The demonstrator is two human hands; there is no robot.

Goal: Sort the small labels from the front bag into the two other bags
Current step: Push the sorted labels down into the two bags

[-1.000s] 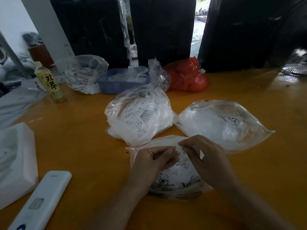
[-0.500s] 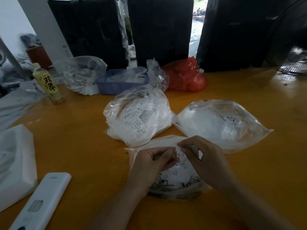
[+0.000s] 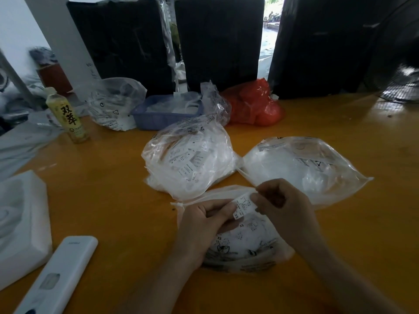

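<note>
- Pinching a small white label (image 3: 243, 205) between them, both hands are held low in the centre of the frame, above the mouth of the front bag (image 3: 247, 241).
- The left hand (image 3: 204, 225) is curled, its thumb and fingertips closed on the label's lower left edge; the forearm enters from the bottom edge.
- The right hand (image 3: 285, 207) is arched over from the right, its fingers bent and nipping the label's upper right end.
- The label is printed with fine text and marked "XS" at its lower end; it is tilted, lifted just clear of the front bag.
- The front bag is a clear plastic one lying flat on the orange table (image 3: 113, 189), with more printed labels seen through it.
- Two other clear bags are set just behind it: a bulging left bag (image 3: 188, 159) at the centre of the frame, full of white labels, and a flatter right bag (image 3: 303, 168) to centre right; their near corners almost meet beside the right hand.
- A yellow drink bottle (image 3: 68, 116) is stood at the upper left, with a crumpled clear bag (image 3: 113, 103), a blue tray (image 3: 165, 112) and a red bag (image 3: 254, 105) ranged along the far edge, before black wrapped bundles (image 3: 217, 41).
- A white foam block (image 3: 22, 225) and a white remote control (image 3: 56, 279) are seen at the lower left.
</note>
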